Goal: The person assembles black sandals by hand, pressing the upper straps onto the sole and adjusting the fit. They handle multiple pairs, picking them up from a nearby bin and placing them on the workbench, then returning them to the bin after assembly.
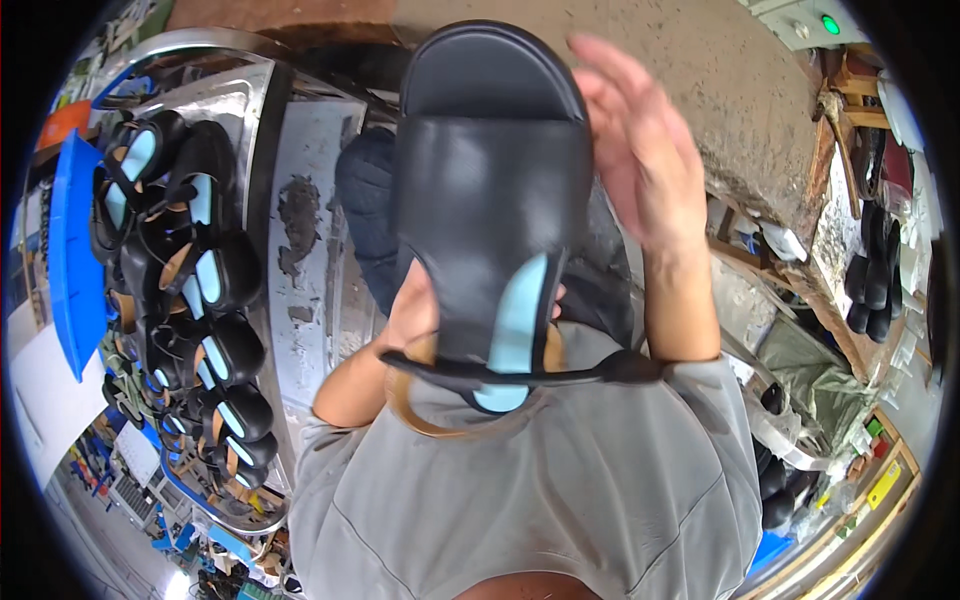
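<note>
Head view, and here's the black sandal (490,190) at upper centre of the frame, long axis running top to bottom, left hand (411,312) clamped on it from behind, right hand (648,150) just beside its upper-right edge, fingers apart.

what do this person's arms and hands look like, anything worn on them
Both forearms are bare below the short sleeves of a plain grey shirt. The right hand is ungloved, no watch visible, its fingers blurred; the left hand, mostly hidden, shows no glove.
</note>
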A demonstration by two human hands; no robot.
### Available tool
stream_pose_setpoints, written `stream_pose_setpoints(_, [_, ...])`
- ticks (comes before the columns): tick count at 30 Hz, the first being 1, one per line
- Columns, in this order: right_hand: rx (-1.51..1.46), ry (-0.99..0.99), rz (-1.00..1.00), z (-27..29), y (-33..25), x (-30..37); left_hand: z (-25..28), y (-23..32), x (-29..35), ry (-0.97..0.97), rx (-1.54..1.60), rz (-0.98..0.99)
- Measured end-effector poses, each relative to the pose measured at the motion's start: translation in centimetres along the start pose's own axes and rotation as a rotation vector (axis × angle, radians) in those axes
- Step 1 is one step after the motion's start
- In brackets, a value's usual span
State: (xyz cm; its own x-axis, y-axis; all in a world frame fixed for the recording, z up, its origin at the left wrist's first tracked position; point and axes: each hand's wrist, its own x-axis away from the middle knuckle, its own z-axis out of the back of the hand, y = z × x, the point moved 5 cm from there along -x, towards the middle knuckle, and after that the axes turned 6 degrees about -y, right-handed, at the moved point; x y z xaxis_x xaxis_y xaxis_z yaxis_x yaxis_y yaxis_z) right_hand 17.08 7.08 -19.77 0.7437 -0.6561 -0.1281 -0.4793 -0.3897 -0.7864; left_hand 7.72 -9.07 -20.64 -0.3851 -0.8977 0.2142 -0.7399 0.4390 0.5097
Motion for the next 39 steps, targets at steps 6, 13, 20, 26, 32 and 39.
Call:
stream_pose_setpoints(6, [-0.332, -0.284, -0.299, -4.9, 4.1, 5.2, -0.4, 2.4, -0.1, -0.014, 0.011, -0.119])
stream_pose_setpoints(13, [-0.308, -0.234, -0.373, -6.3, 2.5, 5.3, -0.9, 3.9, 0.2, -0.015, -0.041, -0.147])
stream_pose_setpoints(20, [-0.466, -0.283, -0.268, -7.3, 2.8, 5.5, -2.1, 4.3, 0.0, -0.017, -0.075, -0.183])
stream_pose_setpoints(26, [-0.237, -0.225, -0.292, -7.8, 1.4, 6.5, -2.5, 4.3, -0.2, -0.034, -0.092, -0.193])
stream_pose_setpoints(32, [-0.289, -0.480, -0.240, -9.2, 1.8, 6.1, -3.3, 4.0, 0.8, -0.020, -0.102, -0.231])
stream_pose_setpoints(39, [-0.046, -0.355, -0.108, -7.8, 2.3, 6.4, -4.9, 4.3, 0.7, -0.027, -0.044, -0.248])
